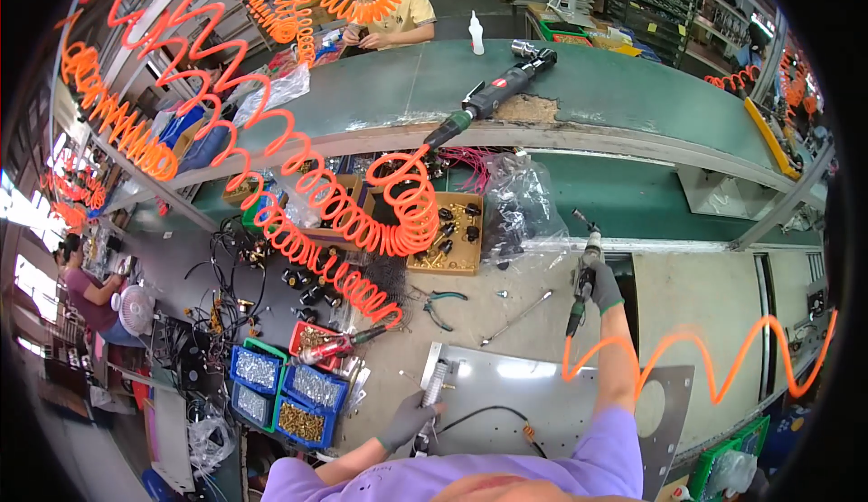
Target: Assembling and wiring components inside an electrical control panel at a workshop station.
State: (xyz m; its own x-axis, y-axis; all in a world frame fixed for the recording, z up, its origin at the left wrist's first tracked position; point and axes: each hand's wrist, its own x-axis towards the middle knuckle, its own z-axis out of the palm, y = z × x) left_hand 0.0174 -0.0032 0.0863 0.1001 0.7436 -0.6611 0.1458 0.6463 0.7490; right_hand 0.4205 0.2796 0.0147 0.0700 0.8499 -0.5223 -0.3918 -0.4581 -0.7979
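My right hand [604,287], in a grey glove, is wrapped round a pneumatic driver [583,292] with a silver front end. Its thin tip points away from me, and an orange coiled hose [674,341] runs from its rear end. My left hand [409,421], also gloved, is closed at the lower end of a ribbed silver tube [436,383]; its fingertips are partly hidden. The tube lies over the left edge of a flat metal plate [515,389] in front of me. A black cable [479,413] with a brass-coloured fitting rests on the plate.
Pliers [443,310] and a long metal rod tool [517,317] lie beyond the plate. Blue bins [312,386] of small fasteners and a red air tool [333,348] sit left. A carton [443,262] holds fittings. An air ratchet [506,90] rests on the raised shelf [633,95]; a co-worker [389,14] sits behind.
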